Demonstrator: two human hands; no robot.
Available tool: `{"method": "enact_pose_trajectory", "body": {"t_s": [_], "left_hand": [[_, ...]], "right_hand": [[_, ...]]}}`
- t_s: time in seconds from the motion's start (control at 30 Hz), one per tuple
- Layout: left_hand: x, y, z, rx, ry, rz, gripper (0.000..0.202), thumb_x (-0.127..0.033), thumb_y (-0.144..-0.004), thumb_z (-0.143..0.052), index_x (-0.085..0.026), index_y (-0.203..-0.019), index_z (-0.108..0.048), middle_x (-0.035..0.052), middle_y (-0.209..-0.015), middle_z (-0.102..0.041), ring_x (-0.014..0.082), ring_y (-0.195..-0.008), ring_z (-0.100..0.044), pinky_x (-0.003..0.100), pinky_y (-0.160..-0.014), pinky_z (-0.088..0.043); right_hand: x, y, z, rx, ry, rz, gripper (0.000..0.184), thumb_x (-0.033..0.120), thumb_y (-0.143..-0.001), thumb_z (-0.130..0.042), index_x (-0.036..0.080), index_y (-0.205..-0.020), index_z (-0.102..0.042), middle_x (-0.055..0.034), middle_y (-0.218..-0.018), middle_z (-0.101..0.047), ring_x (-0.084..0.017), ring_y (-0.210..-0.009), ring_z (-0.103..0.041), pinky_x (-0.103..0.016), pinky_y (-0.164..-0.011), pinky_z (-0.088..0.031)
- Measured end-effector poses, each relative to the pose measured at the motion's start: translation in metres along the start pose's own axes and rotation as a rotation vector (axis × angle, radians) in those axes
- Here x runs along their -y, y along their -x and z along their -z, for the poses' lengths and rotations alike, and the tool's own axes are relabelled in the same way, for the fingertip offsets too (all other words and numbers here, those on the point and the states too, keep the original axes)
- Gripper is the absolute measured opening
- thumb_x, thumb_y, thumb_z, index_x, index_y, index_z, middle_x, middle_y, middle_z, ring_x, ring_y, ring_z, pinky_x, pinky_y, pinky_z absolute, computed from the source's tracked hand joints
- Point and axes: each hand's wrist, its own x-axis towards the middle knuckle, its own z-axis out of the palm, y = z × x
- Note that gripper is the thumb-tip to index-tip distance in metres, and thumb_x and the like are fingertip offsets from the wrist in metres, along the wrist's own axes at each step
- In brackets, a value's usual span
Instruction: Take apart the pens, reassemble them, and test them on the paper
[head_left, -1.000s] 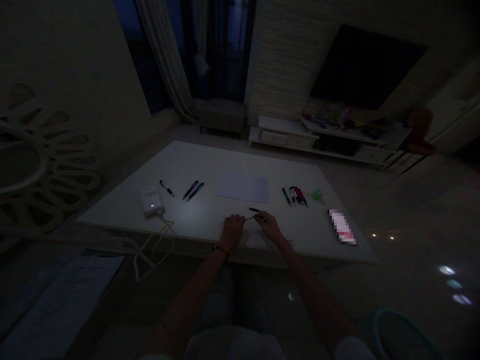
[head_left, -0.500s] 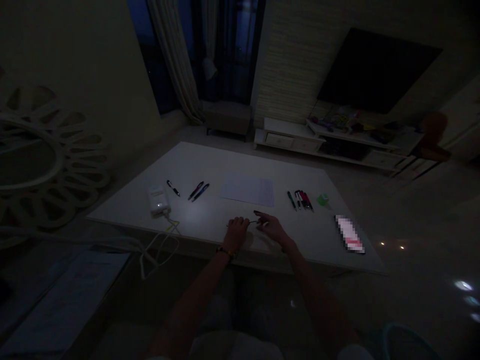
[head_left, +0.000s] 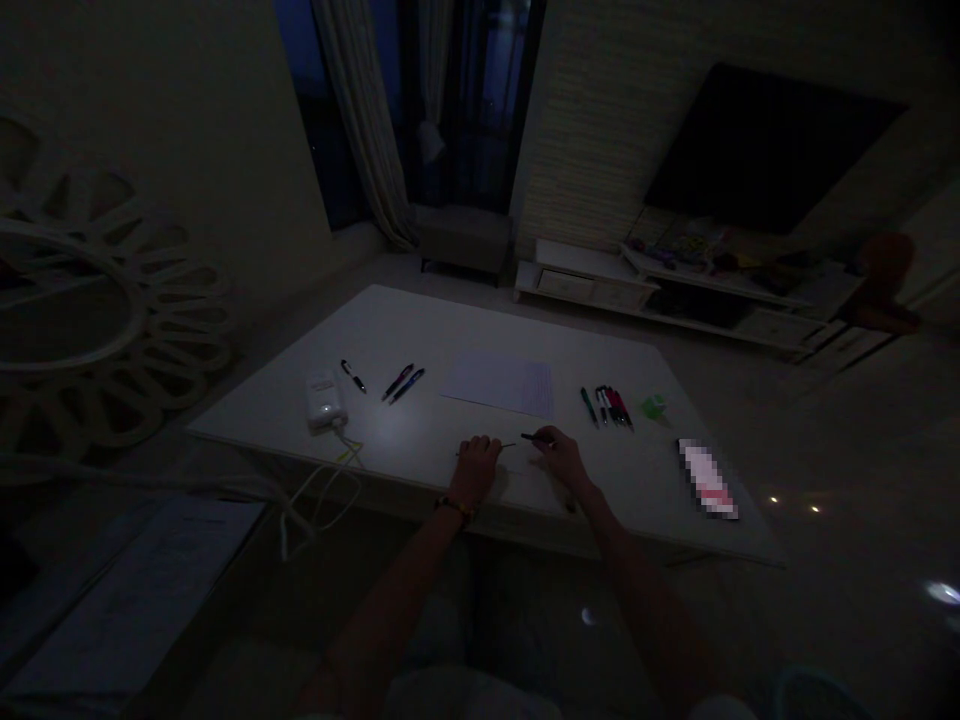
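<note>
My left hand (head_left: 478, 467) is closed over a thin dark rod (head_left: 508, 445), like a pen refill, whose ends stick out on both sides of the fingers. It hovers or rests low near the table's front edge; the dimness hides which. To its right, my right hand (head_left: 561, 458) pinches a short dark pen part (head_left: 532, 438), possibly a cap, pointing left toward the rod's tip. A small gap separates the two pieces. Beyond the hands lies a sheet of paper (head_left: 495, 383) with lines along its right side.
On the white table (head_left: 450, 320) are a black-and-white pen (head_left: 353, 376), two pens (head_left: 403, 383), a white charger (head_left: 325, 400) with cables, a row of several pens (head_left: 615, 408), a green item (head_left: 654, 406) and a phone (head_left: 707, 480). A mirror (head_left: 135, 300) stands left.
My right hand has moved slightly right, and its dark piece now points at the rod with a gap between. My left hand keeps its grip. The view has shifted a little.
</note>
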Motion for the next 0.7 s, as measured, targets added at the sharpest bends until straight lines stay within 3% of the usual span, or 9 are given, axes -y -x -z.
{"method": "enact_pose_trajectory", "body": {"t_s": [0.13, 0.27, 0.7], "left_hand": [[0.000, 0.000, 0.000, -0.011, 0.017, -0.027, 0.016, -0.018, -0.090, -0.036, -0.019, -0.098, -0.051, 0.0066, -0.092, -0.052, 0.0209, -0.088, -0.046, 0.036, -0.076, -0.032], [0.000, -0.001, 0.001, -0.008, 0.019, -0.032, 0.016, -0.017, -0.089, -0.037, -0.019, -0.097, -0.051, 0.0067, -0.092, -0.052, 0.0213, -0.088, -0.046, 0.036, -0.075, -0.033], [0.000, -0.001, 0.002, 0.003, 0.013, -0.044, 0.017, -0.015, -0.089, -0.037, -0.019, -0.099, -0.051, 0.0069, -0.094, -0.053, 0.0211, -0.088, -0.046, 0.036, -0.075, -0.032]], "right_hand": [[0.013, 0.015, 0.014, -0.022, -0.015, 0.014, 0.019, 0.034, -0.075, -0.056, 0.019, -0.085, -0.063, -0.0042, -0.085, -0.068, -0.017, -0.076, -0.060, -0.027, -0.067, -0.042], [0.022, 0.015, 0.013, -0.007, -0.024, 0.046, 0.020, 0.034, -0.075, -0.056, 0.019, -0.085, -0.065, -0.0049, -0.087, -0.068, -0.017, -0.076, -0.060, -0.028, -0.069, -0.043], [0.023, 0.011, 0.017, -0.028, -0.015, 0.096, 0.016, 0.030, -0.074, -0.059, 0.019, -0.082, -0.066, -0.0047, -0.084, -0.068, -0.016, -0.073, -0.059, -0.028, -0.067, -0.044]]}}
